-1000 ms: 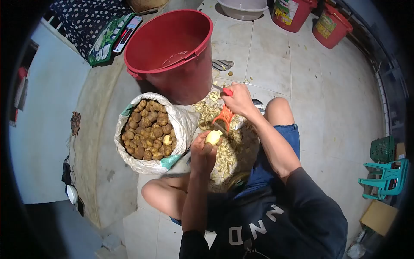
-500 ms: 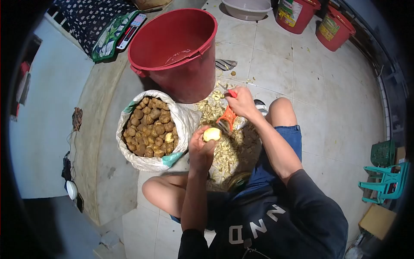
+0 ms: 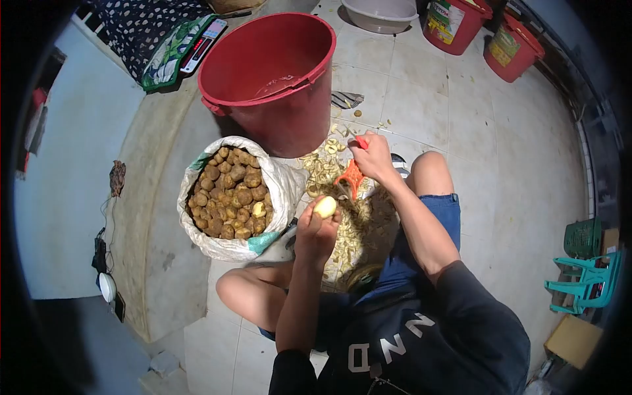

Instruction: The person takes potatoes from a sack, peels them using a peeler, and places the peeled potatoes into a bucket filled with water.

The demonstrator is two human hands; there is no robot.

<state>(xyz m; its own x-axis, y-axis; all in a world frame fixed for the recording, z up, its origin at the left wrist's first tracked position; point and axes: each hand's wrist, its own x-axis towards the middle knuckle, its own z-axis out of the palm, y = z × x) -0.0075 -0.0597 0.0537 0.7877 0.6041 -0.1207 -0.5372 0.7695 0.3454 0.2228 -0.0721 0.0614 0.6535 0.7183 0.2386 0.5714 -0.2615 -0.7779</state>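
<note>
My left hand (image 3: 316, 230) is closed around a pale, peeled potato (image 3: 325, 207), with the fingertips along its sides. In my right hand (image 3: 373, 158) is an orange peeler (image 3: 352, 176), its lower end just above and to the right of the potato and apart from it. A thin metal tip sticks out past the top of that fist. Beside my left forearm stands a white sack (image 3: 284, 187) with its mouth rolled open, full of brown unpeeled potatoes (image 3: 227, 191). Peelings (image 3: 352, 240) lie heaped on the floor beneath both hands.
A large red tub (image 3: 283, 122) stands beyond the sack, next to a low concrete ledge (image 3: 164, 197). A scale (image 3: 204, 45) sits on the ledge. Far off are a pale basin (image 3: 380, 20) and two red buckets (image 3: 454, 26). A turquoise stool (image 3: 579, 283) is at the right.
The potato has been turned more upright in my left hand, which has shifted slightly right. My right hand and the peeler have moved only a little.
</note>
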